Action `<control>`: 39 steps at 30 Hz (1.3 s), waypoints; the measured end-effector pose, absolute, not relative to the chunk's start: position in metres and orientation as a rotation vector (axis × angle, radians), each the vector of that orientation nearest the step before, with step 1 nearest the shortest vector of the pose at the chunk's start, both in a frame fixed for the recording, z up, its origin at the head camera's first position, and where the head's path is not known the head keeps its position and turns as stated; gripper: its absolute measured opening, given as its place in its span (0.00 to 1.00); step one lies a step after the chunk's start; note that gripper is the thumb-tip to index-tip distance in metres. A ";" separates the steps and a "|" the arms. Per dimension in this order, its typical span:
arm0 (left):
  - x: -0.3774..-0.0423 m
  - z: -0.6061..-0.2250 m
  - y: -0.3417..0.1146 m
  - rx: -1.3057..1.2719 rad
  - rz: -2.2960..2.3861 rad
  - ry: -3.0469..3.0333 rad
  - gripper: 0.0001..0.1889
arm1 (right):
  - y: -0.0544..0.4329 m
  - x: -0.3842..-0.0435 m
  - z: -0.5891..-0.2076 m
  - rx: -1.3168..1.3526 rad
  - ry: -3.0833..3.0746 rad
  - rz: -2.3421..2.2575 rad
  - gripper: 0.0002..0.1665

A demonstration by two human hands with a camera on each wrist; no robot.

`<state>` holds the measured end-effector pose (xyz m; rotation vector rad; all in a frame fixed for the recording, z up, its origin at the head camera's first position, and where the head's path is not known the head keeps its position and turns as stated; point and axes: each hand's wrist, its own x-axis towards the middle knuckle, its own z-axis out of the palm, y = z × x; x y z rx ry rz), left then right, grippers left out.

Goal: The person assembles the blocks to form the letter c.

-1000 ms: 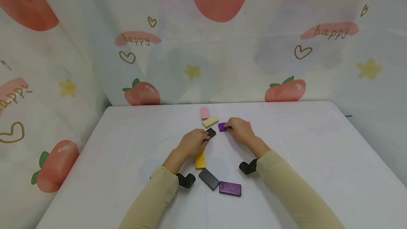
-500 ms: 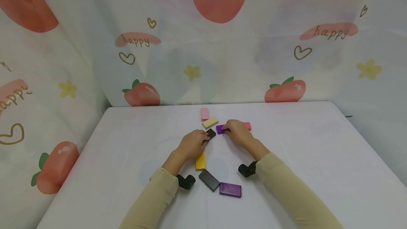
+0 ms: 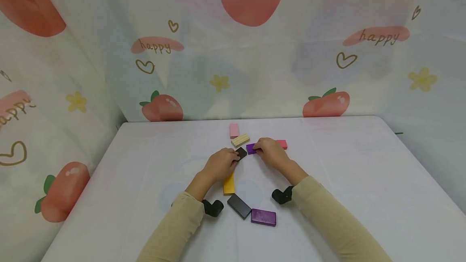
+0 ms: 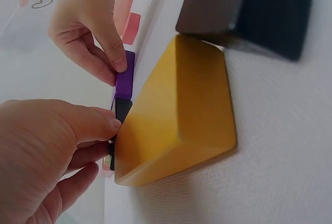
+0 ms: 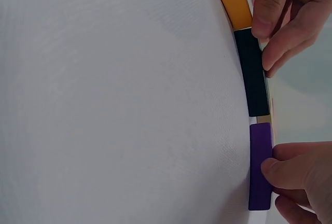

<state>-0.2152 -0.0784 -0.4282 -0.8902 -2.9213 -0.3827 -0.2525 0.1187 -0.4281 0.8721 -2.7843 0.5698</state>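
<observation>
My left hand pinches one end of a flat black block lying on the white table. Thumb and fingers of my right hand grip a purple block, just right of the black one. A narrow gap separates these two in the right wrist view. The black block's other end meets a yellow block, partly covered by my left hand. From there the row curves toward me through a dark grey block to a second purple block.
Behind the black block lie a pale wooden block and a pink block. A coral-red block shows beyond my right hand. A printed cloth hangs along the table's back edge.
My right hand has slid the purple block left and slightly nearer, closing on the black block. More of the coral-red block shows. My left hand stays on the black block.
</observation>
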 end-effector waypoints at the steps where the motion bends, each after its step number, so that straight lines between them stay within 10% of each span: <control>1: -0.215 -0.428 -0.078 -0.891 -0.382 -2.921 0.11 | 0.118 -0.252 -0.428 0.870 -2.783 0.569 0.07; 39: -0.218 -0.428 -0.078 -0.896 -0.338 -2.942 0.11 | 0.111 -0.249 -0.428 0.792 -2.821 0.528 0.06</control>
